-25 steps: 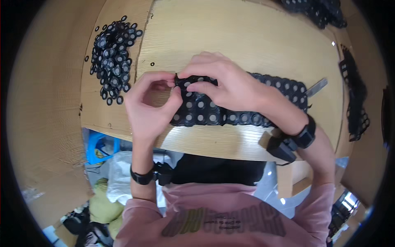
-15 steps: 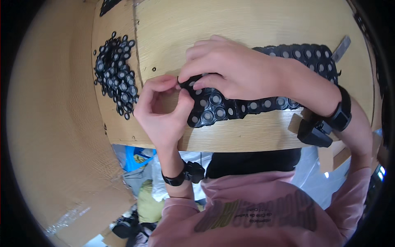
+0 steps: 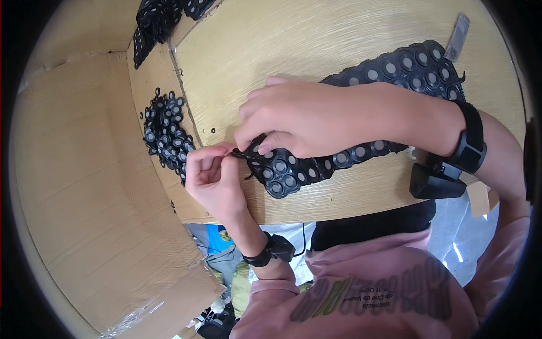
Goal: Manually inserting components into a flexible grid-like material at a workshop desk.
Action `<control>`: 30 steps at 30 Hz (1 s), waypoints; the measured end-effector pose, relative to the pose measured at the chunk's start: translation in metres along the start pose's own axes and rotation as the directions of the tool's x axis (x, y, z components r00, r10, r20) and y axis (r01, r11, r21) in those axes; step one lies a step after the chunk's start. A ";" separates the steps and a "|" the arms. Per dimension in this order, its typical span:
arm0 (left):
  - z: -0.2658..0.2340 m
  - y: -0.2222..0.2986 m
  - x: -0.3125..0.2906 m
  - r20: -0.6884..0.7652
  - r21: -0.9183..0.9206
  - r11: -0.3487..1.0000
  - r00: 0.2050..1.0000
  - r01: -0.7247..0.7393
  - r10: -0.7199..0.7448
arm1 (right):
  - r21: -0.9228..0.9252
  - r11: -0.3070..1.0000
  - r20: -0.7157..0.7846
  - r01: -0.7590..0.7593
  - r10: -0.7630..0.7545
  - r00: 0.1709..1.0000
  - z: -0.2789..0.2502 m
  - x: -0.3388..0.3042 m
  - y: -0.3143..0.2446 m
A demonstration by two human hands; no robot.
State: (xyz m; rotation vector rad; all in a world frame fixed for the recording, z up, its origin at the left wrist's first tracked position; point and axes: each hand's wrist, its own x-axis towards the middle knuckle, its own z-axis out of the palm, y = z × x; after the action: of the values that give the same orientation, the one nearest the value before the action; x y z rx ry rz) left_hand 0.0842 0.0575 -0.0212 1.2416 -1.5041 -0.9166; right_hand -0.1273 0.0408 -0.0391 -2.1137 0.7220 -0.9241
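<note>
A long black rubber-like sheet [image 3: 418, 83] of joined round pieces with grey centres lies across the table, partly hidden under my right forearm. At its left end my right hand [image 3: 299, 116] is closed on the sheet's edge, thumb on top and fingers curled behind. Close beside it, my left hand [image 3: 217, 183] pinches a thin black strip [image 3: 241, 153] that sticks out from that same edge. Another thin black tail hangs from the edge just below the pinch. Whether the strip is still joined to the sheet, I cannot tell.
Left of my hands lies a heap of loose black round pieces [image 3: 166, 127]. One small black ring [image 3: 213, 130] sits apart from it. More black sheets [image 3: 158, 22] are piled at the far left. A flat grey metal bar [image 3: 457, 37] rests by the sheet's right end. Cardboard [image 3: 84, 169] walls the left side.
The view has shifted, bringing the piled sheets further into sight. My left hand has drawn slightly away from the sheet's edge, and a thin black strip now shows between its fingers and the sheet.
</note>
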 end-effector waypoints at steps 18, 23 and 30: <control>-0.037 -0.002 0.043 -0.324 0.653 0.745 0.840 -0.134 0.435 | 0.161 0.974 -0.128 -0.160 0.182 0.975 -0.008 0.002 -0.004; -0.039 -0.009 0.042 -0.158 0.805 0.569 0.863 -0.169 0.480 | 0.144 0.977 -0.150 -0.156 0.178 0.973 -0.006 0.002 -0.003; 0.004 0.014 0.003 0.101 0.536 0.727 0.888 -0.429 0.449 | 0.121 0.975 -0.123 -0.187 0.201 0.972 0.000 0.004 0.000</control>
State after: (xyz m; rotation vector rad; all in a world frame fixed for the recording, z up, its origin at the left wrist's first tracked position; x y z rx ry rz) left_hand 0.0768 0.0578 -0.0089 1.1851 -1.9998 -0.1329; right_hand -0.1250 0.0381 -0.0376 -1.8616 0.9093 -0.9817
